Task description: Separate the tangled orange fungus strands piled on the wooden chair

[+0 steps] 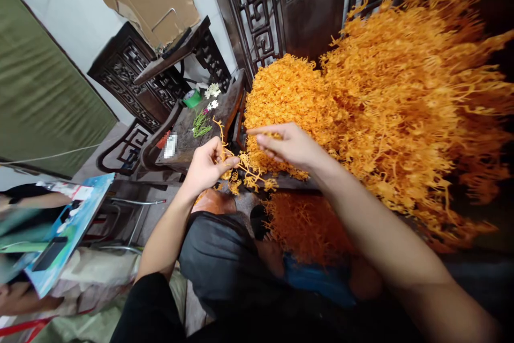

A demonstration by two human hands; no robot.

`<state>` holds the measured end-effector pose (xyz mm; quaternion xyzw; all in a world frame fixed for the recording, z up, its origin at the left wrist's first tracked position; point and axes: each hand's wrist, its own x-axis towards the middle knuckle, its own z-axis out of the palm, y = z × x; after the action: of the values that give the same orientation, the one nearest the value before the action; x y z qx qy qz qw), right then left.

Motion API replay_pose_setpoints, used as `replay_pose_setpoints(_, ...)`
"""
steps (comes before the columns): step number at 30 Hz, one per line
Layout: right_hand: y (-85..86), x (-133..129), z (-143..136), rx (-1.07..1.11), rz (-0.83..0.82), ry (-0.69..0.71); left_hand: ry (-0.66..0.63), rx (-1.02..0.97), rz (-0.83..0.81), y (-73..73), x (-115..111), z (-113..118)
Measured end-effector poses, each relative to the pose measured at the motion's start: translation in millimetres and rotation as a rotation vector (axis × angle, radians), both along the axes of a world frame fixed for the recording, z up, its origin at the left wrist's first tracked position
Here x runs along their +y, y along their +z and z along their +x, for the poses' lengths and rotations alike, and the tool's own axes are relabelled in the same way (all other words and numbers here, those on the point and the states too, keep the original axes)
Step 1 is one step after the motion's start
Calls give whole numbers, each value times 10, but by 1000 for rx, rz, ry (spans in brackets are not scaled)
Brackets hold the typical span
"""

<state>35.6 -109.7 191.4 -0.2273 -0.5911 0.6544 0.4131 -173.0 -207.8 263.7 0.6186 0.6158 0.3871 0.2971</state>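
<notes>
While my left hand (206,164) pinches a thin orange sprig (251,174) between thumb and curled fingers, I have my right hand (291,144) just to its right, fingers pointing toward the left hand and thumb close below the index finger; a bit of orange shows between them, but from this far end I cannot tell whether they grip it. The sprig's thin end curves up beyond the left hand, and its branching, tufted end spreads below the right fingertips. Beyond and to the right of my right hand I see a big orange pile (397,102) in front of a carved wooden panel (259,16), with more orange stalks (305,225) beneath the right forearm. Ahead of the left hand, a dark wooden counter (184,128) carries a green roll (191,98), white flowers (212,91) and green stems (201,125). Well to that hand's left, another person's arm (42,202) shows beside a blue board (84,214).
</notes>
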Motion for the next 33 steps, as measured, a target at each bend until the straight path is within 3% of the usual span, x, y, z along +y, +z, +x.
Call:
replay_pose_setpoints(3, 56, -176, -121, -99, 155, 131, -31, 36, -3, -33, 2, 17)
replay_pose_setpoints(5, 44, -155, -146, -27, 125, -3, -58, 66, -16, -54, -6, 11)
replay_pose_setpoints(7, 6, -53, -117, 106, -36, -236, -62, 82, -20, -67, -8, -18)
replay_pose_setpoints(9, -30, 53, -63, 199, -160, -361, -18, 87, 23, -72, 7, -68)
replay_pose_setpoints(15, -34, -4, -40, 174, -139, -135, 141, -26, 191, -34, 99, -216)
replay_pose_setpoints(19, -20, -71, -54, -55, 16, 34, 178, -36, 225, -3, 105, -257)
replay_pose_setpoints(21, -39, -32, -32, -86, 100, -64, 190, -27, 222, 6, 98, -279)
replay_pose_setpoints(24, -93, 50, 0, 59, 3, -367, 230, -46, 274, 8, 94, -318)
replay_pose_setpoints(26, -116, 49, -12, 74, -52, -319, 237, -60, 296, 2, 99, -328)
replay_pose_setpoints(29, -107, -38, -73, -38, 73, -30, 206, -28, 263, -3, 111, -332)
replay_pose_setpoints(30, -98, -61, -86, -30, 100, -18, 210, 1, 270, 2, 116, -346)
replay_pose_setpoints(33, -82, -39, -52, 192, -35, -281, 307, 122, 382, 29, 129, -450)
